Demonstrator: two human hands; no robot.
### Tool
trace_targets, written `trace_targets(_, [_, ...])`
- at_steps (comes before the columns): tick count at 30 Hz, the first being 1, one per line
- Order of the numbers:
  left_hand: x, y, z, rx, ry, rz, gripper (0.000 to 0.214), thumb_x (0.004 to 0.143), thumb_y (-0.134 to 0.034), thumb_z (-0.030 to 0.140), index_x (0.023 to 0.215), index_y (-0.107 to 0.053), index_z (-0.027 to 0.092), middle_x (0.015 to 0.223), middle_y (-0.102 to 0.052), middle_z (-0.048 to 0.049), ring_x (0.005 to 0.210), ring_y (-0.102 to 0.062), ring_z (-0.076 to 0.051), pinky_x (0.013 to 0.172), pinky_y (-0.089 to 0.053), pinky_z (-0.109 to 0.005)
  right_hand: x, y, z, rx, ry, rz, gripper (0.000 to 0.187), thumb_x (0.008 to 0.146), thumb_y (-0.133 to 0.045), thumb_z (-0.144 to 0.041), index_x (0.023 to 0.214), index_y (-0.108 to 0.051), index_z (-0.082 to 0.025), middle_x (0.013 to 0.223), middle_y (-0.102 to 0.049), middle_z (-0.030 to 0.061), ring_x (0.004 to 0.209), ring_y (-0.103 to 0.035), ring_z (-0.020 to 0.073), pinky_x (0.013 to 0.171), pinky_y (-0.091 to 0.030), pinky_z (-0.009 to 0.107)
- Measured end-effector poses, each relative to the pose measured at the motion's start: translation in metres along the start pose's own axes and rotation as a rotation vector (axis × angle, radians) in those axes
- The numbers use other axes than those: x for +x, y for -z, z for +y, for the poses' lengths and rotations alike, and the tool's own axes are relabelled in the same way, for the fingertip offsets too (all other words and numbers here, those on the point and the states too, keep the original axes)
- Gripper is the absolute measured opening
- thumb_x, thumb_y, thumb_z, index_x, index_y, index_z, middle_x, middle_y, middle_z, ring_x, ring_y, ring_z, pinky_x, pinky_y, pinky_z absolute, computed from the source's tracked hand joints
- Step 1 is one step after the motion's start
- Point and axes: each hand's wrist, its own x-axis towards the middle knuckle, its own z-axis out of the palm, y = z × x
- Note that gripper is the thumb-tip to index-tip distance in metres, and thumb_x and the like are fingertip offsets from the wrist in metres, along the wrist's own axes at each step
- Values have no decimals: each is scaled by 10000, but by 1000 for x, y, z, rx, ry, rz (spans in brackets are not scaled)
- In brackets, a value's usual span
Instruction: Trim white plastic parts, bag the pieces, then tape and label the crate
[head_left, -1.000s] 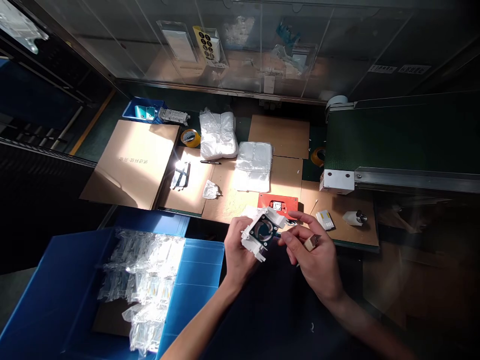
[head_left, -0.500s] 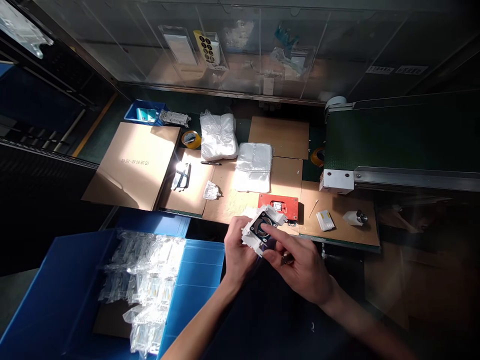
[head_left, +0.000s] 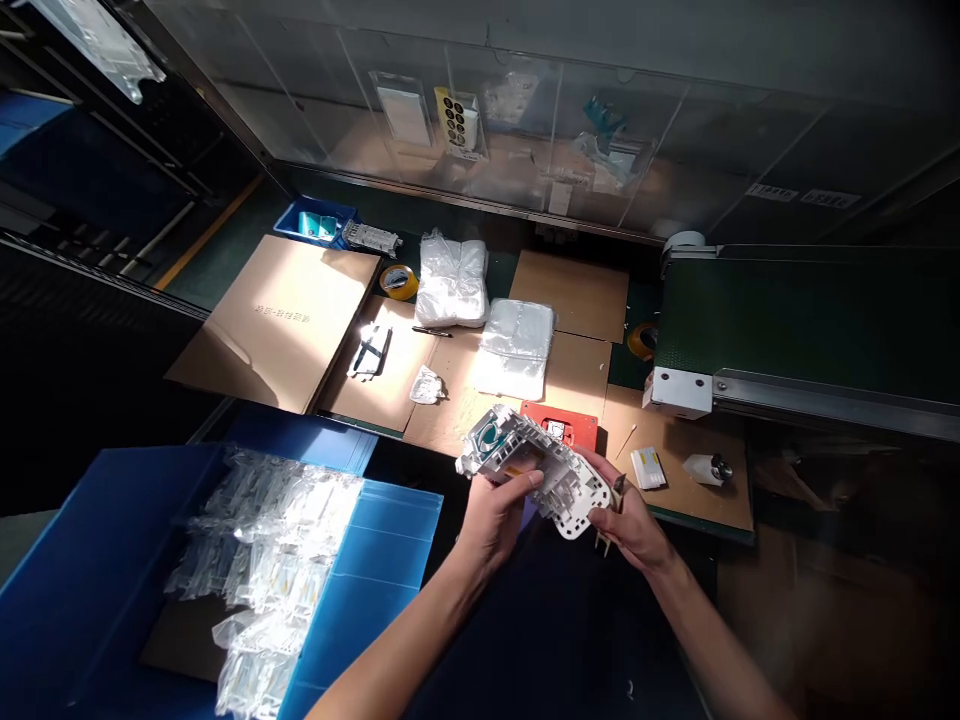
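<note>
Both my hands hold a long white plastic moulded part (head_left: 534, 468) above the near edge of the bench. My left hand (head_left: 496, 515) grips its left end from below, thumb on top. My right hand (head_left: 628, 518) is closed under its right end, with a small thin tool poking out between the fingers. The part lies roughly flat, its ribbed side up, with a teal patch near the left end. Just behind it on the cardboard sits a red fixture block (head_left: 560, 426).
A blue crate (head_left: 90, 560) at lower left holds several bagged white parts (head_left: 274, 560). Cardboard sheets (head_left: 281, 320) cover the bench, with stacks of plastic bags (head_left: 514, 345), tape rolls (head_left: 399, 281), a small white bottle (head_left: 705, 467) and a green conveyor (head_left: 817, 320) at right.
The white part has been turned over and laid lengthwise; its dark round opening no longer faces me. My right hand moved from its face to its right end. The view shifted slightly.
</note>
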Motion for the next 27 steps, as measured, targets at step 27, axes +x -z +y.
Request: trace_targets(27, [14, 86, -6, 115, 169, 47, 373, 729, -829, 299, 1024, -664, 141, 976, -702, -76, 929, -641, -181, 877, -466, -326, 108, 85, -13, -1793, 4, -69, 910, 740, -760, -503, 1488, -371, -160, 1388, -483, 160, 1282, -461, 338, 1032, -464, 455])
